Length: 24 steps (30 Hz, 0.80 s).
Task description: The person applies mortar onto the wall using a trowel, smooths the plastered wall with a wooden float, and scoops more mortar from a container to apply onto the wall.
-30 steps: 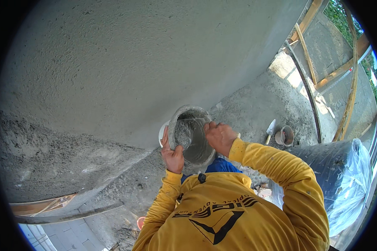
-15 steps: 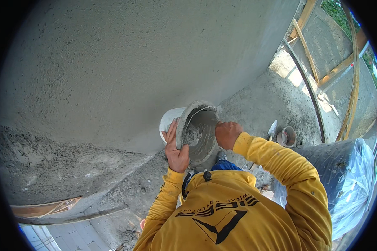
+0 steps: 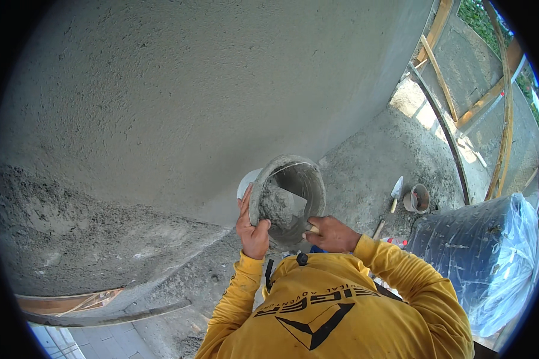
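My left hand [image 3: 252, 226] grips the rim of a mortar-caked white bucket [image 3: 286, 197], tilted so its mouth faces me, close to the grey plastered wall [image 3: 179, 102]. My right hand [image 3: 333, 234] sits at the bucket's lower rim, closed on a wooden handle; the trowel blade [image 3: 284, 208] lies inside the bucket, loaded with wet grey mortar. Both arms wear yellow sleeves.
Rough fresh mortar [image 3: 72, 233] covers the wall's lower left. On the sandy ground to the right lie a small trowel [image 3: 396, 191] and a small pot [image 3: 417, 198]. A black mass under clear plastic sheet [image 3: 491, 251] stands at right. Timber planks [image 3: 443, 66] lean at upper right.
My right hand came down from the bucket's right rim to its lower edge, and the trowel blade now shows inside with mortar on it. The bucket shifted slightly right and down.
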Each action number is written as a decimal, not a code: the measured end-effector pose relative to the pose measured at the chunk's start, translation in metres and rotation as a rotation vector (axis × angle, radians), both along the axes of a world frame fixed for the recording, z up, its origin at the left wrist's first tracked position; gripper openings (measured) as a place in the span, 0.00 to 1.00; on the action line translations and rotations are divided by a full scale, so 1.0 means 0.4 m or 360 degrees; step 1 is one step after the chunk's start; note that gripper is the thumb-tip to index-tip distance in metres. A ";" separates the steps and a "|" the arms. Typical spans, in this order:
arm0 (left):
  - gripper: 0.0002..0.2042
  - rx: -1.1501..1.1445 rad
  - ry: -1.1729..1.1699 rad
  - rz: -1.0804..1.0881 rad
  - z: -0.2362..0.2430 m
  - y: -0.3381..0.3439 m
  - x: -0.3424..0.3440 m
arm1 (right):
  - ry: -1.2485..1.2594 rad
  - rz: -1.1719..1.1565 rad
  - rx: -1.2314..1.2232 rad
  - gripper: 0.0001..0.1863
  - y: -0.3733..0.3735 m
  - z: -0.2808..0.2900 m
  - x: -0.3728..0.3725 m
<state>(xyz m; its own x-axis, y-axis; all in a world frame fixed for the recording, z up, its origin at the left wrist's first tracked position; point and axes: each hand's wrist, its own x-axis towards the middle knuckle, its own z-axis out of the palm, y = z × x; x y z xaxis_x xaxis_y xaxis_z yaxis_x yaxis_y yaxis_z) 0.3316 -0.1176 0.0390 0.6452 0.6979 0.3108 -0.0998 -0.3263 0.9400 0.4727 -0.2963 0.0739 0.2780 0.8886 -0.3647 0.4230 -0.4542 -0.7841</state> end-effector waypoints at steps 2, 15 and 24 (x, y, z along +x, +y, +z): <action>0.32 0.0061 -0.0010 0.0000 0.013 0.009 -0.005 | -0.0096 -0.0082 -0.0082 0.22 0.005 -0.039 -0.009; 0.33 -0.0327 -0.0097 0.0009 -0.029 0.047 0.026 | -0.0242 -0.0440 -0.0217 0.23 0.013 -0.115 0.027; 0.30 -0.0796 -0.0422 -0.0115 -0.130 0.094 0.062 | 0.1016 -0.0610 -0.0065 0.09 -0.012 -0.051 0.020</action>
<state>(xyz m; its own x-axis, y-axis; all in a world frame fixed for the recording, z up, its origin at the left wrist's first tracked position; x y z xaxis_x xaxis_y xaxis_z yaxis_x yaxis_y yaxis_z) 0.3565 -0.0800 -0.0132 0.6419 0.7586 0.1119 -0.3589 0.1683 0.9181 0.4807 -0.3011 0.0535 0.2888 0.7542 -0.5897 -0.3033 -0.5122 -0.8035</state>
